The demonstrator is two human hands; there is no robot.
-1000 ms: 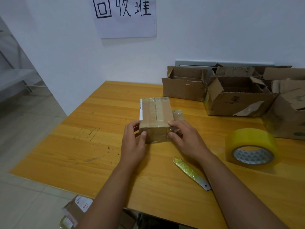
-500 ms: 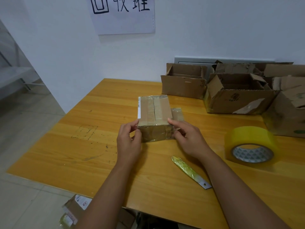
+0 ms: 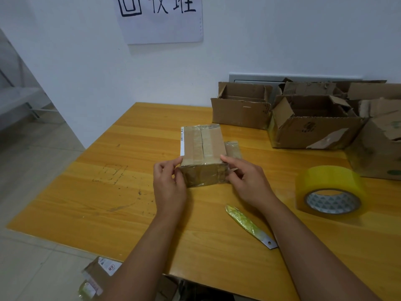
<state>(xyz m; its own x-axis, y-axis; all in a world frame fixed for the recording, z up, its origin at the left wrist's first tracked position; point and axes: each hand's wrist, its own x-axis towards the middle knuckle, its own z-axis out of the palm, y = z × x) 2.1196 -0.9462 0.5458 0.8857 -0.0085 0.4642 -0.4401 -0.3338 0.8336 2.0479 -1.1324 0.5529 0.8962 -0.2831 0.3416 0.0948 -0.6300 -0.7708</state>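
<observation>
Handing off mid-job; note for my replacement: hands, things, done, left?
Left hand pinches the near left corner of the small brown taped cardboard box; right hand pinches its near right corner. Box sits on the yellow wooden table. Top seam and near end are taped. Left, probably: smooth the tape tail on its right side. Yellow tape roll and green-wrapped knife lie to its right.
</observation>
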